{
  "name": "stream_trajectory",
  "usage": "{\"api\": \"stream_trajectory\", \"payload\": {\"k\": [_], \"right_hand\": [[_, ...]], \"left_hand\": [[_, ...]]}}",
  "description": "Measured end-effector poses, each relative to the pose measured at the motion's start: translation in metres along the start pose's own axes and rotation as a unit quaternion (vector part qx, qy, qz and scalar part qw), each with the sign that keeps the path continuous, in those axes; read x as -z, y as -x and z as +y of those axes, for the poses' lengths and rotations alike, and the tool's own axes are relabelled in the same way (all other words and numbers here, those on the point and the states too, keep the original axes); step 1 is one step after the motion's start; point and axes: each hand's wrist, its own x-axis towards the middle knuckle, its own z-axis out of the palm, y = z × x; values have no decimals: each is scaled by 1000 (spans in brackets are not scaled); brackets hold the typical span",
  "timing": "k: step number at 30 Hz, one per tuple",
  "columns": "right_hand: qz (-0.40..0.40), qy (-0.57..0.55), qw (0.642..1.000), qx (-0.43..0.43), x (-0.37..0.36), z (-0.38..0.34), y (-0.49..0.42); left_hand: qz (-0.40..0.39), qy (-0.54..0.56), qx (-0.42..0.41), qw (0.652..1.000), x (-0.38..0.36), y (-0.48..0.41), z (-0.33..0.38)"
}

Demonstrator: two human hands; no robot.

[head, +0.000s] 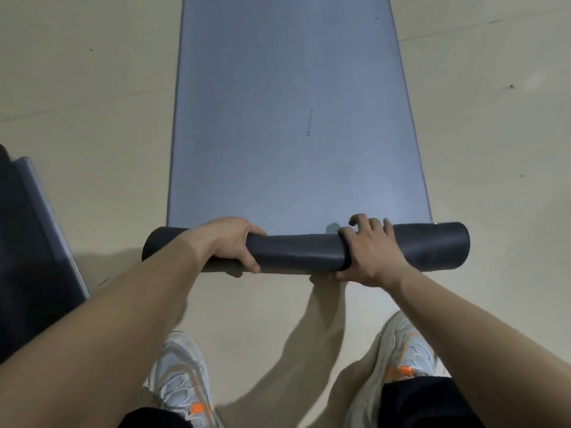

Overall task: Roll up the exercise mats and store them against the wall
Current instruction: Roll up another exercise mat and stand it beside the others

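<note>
While the roll (pixel 296 251) is thin: mat (pixel 293 118) looks soft, light, springy.
Grip: left hand (pixel 230 242) and right hand (pixel 367 251) both clasp the roll.
Hold: spread wider, toward its ends.

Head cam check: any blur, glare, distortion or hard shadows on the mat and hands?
Head view: wide-angle bowing curves the long edges of the mat; mild sheen near the roll, no blown glare; left hand and right hand slightly soft, not smeared; soft-edged arm shadows fall on the floor near the roll.
</note>
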Motion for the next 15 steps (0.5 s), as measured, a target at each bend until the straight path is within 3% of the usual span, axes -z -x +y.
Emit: {"api": "stream_trajectory", "payload": {"k": [2, 5, 7, 8, 9, 10, 12, 14, 15], "right_hand": [[101, 14, 994, -36, -18, -3, 18], [76, -35, 997, 2, -19, 8, 11], [14, -61, 997, 46, 2, 24, -11], [-25, -82, 995, 52, 17, 31, -25], [-70, -108, 990, 56, 32, 34, -37], [-93, -116, 987, 56, 44, 36, -49], [-15, -73, 996, 46, 47, 33, -58], [166, -37, 985, 7, 28, 22, -45], [221, -26, 975, -3, 13, 13, -35]], "left_hand": [[-35, 28, 3, 999, 12, -6, 2], [-5, 22, 29, 999, 11, -2, 3], [185, -55, 52, 980, -11, 8, 6], [307, -105, 42, 945, -29, 15, 10], [375, -137, 33, 916, -47, 21, 16], [384, -151, 29, 910, -61, 23, 21], [312, -202, 50, 927, -72, 15, 25], [295, -241, 69, 922, -60, -7, 19], [303, -238, 67, 920, -49, -19, 17]]}}
